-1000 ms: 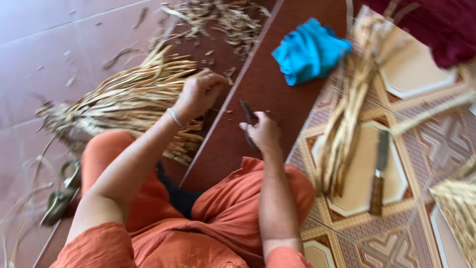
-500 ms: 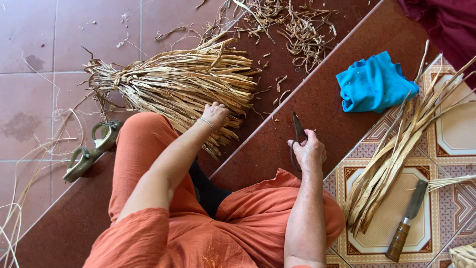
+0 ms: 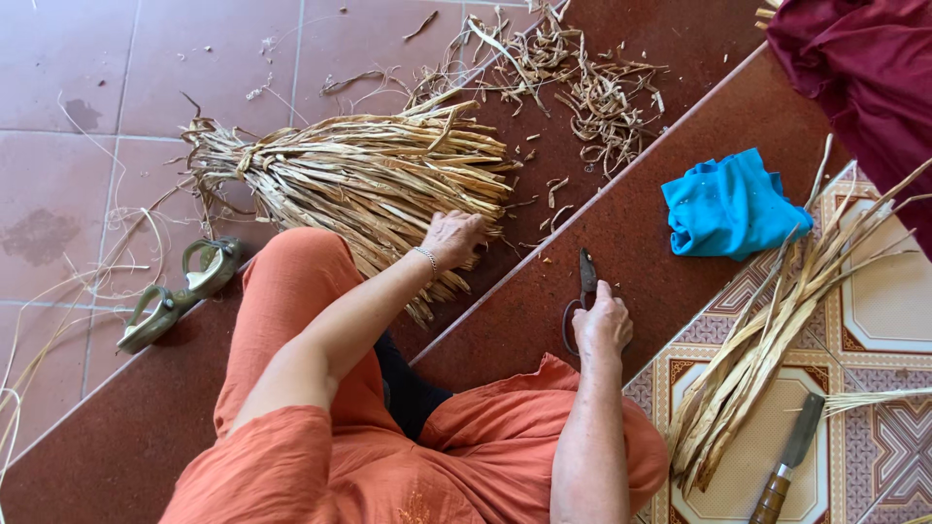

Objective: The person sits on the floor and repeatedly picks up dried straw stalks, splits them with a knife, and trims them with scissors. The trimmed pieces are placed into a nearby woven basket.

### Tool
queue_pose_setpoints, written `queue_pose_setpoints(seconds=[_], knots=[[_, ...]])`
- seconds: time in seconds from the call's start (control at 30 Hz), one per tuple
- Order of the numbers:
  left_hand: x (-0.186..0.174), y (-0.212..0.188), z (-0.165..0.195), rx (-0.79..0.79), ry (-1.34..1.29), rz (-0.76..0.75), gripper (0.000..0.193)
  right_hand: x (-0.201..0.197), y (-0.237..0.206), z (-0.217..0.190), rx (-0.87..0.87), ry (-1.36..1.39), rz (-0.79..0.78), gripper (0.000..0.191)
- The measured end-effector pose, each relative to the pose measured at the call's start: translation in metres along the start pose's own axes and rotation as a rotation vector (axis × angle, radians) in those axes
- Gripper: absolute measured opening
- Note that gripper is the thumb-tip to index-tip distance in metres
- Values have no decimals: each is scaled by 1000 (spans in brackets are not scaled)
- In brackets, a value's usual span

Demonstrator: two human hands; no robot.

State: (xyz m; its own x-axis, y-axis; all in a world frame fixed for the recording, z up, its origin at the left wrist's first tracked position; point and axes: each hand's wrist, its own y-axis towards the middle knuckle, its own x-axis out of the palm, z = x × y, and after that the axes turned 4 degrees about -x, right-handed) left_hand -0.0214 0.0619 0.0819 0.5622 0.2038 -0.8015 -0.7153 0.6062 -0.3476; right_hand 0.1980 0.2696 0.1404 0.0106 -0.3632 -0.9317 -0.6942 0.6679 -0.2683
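A reddish-brown step runs diagonally between plain pink floor tiles and patterned tiles. The left hand rests with curled fingers on a tied bundle of dry, flat, straw-coloured strips lying on the pink tiles. The right hand grips dark metal scissors on the step. Nearby lie frayed scraps, a crumpled blue cloth, loose strips, a wooden-handled knife and a sandal.

The person is wearing loose orange clothing with short sleeves, leaving both forearms bare. A thin silver bracelet is circling the wrist of the left hand; dark fabric is showing at the lap.
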Motion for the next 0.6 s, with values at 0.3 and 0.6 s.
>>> queue_pose_setpoints(seconds=[0.3,0.6], knots=[[-15,-56,86,278,-921,-244,27,-6,-14,-10,36,-158,7,47],[-41,-77,113,38,-1133,-391,21,-39,-38,-24,-142,670,85,31]])
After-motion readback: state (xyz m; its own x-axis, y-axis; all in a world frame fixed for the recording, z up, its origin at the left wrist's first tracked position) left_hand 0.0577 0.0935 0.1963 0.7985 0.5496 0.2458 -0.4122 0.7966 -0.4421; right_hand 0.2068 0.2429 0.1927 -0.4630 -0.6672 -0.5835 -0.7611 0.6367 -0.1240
